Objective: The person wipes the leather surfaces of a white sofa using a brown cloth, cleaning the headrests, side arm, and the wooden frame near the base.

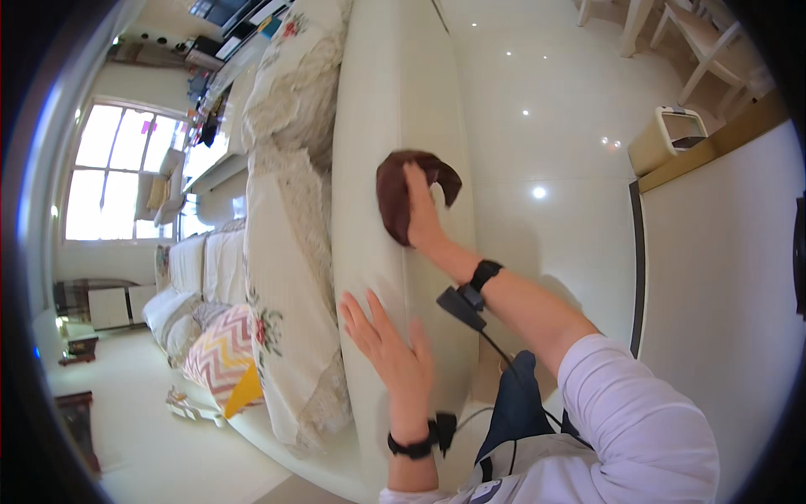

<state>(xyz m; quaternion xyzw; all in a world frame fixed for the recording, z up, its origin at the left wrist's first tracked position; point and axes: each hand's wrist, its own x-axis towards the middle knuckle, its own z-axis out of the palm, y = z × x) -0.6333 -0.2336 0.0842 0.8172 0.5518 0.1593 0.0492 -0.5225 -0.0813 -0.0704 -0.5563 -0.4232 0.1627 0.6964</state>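
Note:
My right hand (423,211) presses a dark brown cloth (397,195) against the cream back of a sofa (371,82); part of the cloth curls over beyond the fingers. Nearer to me, my left hand (390,359) has its fingers spread and holds nothing. It is over or on the same sofa back; whether it touches cannot be told. Each wrist wears a black strap with a small device and a cable. A pale lace-edged cover (283,233) with floral embroidery lies along the sofa beside the smooth back.
Zigzag-patterned cushions (217,353) lie on the sofa's far section. On the right are a glossy tiled floor (554,145), a cream waste bin (655,142), white chairs (705,50) and a brown-edged white panel (711,239). A table with items stands beyond the sofa.

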